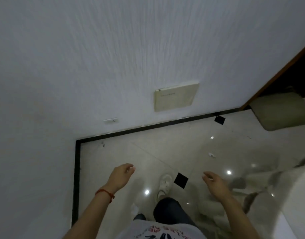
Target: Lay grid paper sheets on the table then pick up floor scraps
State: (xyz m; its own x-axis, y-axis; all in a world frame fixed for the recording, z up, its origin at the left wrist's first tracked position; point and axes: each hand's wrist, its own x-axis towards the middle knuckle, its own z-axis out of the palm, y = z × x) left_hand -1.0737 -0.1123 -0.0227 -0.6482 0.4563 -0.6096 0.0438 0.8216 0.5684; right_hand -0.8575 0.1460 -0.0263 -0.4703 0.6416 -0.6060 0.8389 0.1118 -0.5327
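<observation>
Both hands hold nothing: the left hand point(122, 173) hangs with its fingers loosely curled, and the right hand point(213, 182) is held with relaxed, slightly bent fingers pointing forward. A large white wall point(113, 57) with a fine brushed texture fills most of the view and turns a corner at the lower left. Below it lies a glossy pale tiled floor point(165, 152), which reflects several small ceiling lights and is bordered along the wall by a black skirting strip point(148, 127). At the right edge a brown wooden frame point(277, 73) runs diagonally, and near its foot a pale cushion-like object point(283, 111) rests on the floor. A cream rectangular cover plate point(175, 96) is fixed low on the wall, and a small white socket point(111, 120) sits to its left, just above the skirting. Two black square inlays are set in the tiles, one near the skirting point(219, 120) and one between the hands point(181, 180). A small white paper scrap point(211, 154) lies on the floor, well ahead of the right hand and not touched. Both forearms reach forward at waist height; the left wrist carries a red string bracelet point(105, 193). A white sneaker point(164, 184) steps forward below a dark trouser leg point(169, 211).
</observation>
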